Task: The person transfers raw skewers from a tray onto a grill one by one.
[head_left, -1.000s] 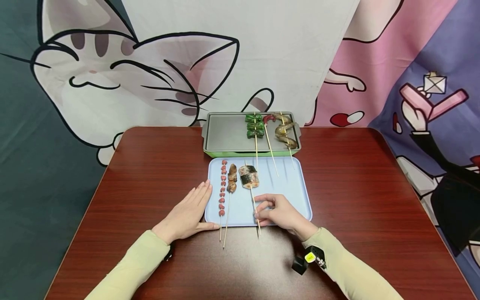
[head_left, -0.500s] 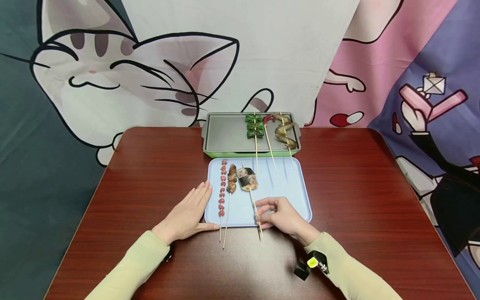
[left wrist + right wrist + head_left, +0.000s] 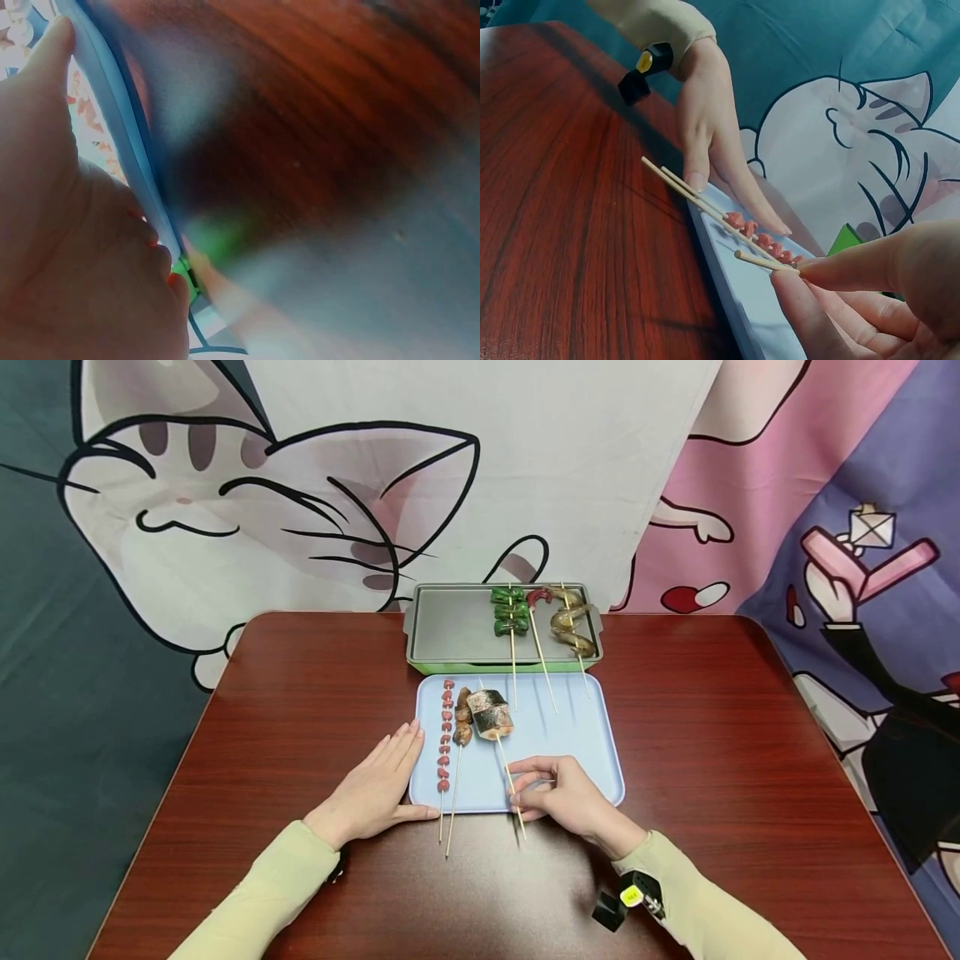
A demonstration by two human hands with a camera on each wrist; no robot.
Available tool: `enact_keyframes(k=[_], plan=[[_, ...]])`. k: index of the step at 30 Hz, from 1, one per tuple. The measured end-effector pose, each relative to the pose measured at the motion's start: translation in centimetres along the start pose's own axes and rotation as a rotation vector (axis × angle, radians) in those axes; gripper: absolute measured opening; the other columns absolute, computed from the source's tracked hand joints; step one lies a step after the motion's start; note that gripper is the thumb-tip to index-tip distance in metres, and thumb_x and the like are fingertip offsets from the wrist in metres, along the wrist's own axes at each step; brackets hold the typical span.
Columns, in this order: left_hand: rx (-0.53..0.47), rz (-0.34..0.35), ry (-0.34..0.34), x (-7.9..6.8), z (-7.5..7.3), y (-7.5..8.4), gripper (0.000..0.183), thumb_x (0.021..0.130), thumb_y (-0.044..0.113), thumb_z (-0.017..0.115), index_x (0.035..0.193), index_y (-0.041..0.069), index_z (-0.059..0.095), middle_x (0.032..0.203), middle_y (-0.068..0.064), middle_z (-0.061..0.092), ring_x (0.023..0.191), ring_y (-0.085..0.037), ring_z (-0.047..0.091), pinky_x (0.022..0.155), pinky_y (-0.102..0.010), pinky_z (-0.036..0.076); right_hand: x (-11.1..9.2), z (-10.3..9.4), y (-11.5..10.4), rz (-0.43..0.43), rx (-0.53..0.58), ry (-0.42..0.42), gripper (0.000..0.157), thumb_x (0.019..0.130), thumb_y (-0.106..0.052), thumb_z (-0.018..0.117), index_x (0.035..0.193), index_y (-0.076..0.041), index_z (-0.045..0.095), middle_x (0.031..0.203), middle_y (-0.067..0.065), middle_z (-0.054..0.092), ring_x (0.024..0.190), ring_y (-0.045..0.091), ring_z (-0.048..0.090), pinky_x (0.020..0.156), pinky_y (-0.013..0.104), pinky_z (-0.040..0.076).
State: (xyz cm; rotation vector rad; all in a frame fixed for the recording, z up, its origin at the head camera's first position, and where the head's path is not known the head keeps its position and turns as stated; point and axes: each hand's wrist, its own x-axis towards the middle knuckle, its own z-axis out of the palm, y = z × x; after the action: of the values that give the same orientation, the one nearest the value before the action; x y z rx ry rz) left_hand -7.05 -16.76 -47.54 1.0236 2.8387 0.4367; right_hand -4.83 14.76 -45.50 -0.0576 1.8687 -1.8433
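My right hand (image 3: 558, 789) pinches the bare stick of a skewer of dark-skinned fish chunks (image 3: 491, 714) between thumb and fingers. In the right wrist view the stick's end (image 3: 757, 261) sticks out past the fingertips. The fish overlaps the brown meat skewer (image 3: 463, 727) at its left, over the light blue tray (image 3: 573, 752). Farther left on the tray lies a skewer of small red pieces (image 3: 445, 739). With fingers straight, my left hand (image 3: 375, 785) rests along the tray's left edge. The left wrist view shows that hand beside the tray's rim (image 3: 124, 112).
Behind the tray stands a grey grill pan (image 3: 450, 627) with a green base. On its right half lie a green pepper skewer (image 3: 511, 612), a curled red tentacle skewer (image 3: 537, 597) and a shrimp skewer (image 3: 572, 622), their sticks reaching over the tray. Wooden table (image 3: 712, 735) surrounds everything.
The fish skewer has shifted left, up against the brown meat skewer, and its stick slants more. My right hand has moved slightly toward me. The left hand has stayed put.
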Motion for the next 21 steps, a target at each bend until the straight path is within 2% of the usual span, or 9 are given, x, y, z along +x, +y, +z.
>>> enact_keyframes(k=[4,8,13,21], plan=[[-0.008,-0.001,0.006,0.0,0.2,0.0,0.109,0.089,0.064,0.067,0.155,-0.013,0.025,0.164,-0.028,0.017,0.151,-0.040,0.017,0.121,-0.051,0.019,-0.1,0.0,-0.1,-0.010,-0.010,-0.001,0.046,0.086,0.008,0.071,0.129,0.016,0.058,0.094,0.018,0.069,0.078,0.022,0.072,0.072,0.041,0.062],[-0.004,0.013,0.026,0.0,0.0,0.2,0.108,0.088,0.062,0.070,0.153,-0.015,0.029,0.161,-0.031,0.021,0.149,-0.044,0.023,0.119,-0.053,0.023,-0.3,0.2,-0.3,-0.020,-0.026,-0.006,0.045,0.086,0.008,0.069,0.129,0.015,0.059,0.094,0.017,0.069,0.076,0.020,0.071,0.072,0.043,0.062],[0.027,0.009,0.018,0.0,-0.5,0.5,0.109,0.087,0.062,0.072,0.153,-0.015,0.029,0.161,-0.030,0.023,0.148,-0.043,0.024,0.119,-0.053,0.023,-0.6,0.5,-0.9,-0.044,-0.055,-0.021,0.045,0.086,0.008,0.066,0.130,0.015,0.059,0.096,0.021,0.069,0.076,0.019,0.071,0.073,0.047,0.061],[0.056,-0.006,-0.008,0.1,-0.6,0.4,0.111,0.088,0.065,0.068,0.154,-0.014,0.028,0.162,-0.029,0.021,0.150,-0.041,0.022,0.121,-0.051,0.021,-0.8,0.6,-2.9,-0.085,-0.062,-0.028,0.046,0.086,0.008,0.064,0.132,0.015,0.058,0.098,0.022,0.068,0.077,0.018,0.072,0.071,0.043,0.062]])
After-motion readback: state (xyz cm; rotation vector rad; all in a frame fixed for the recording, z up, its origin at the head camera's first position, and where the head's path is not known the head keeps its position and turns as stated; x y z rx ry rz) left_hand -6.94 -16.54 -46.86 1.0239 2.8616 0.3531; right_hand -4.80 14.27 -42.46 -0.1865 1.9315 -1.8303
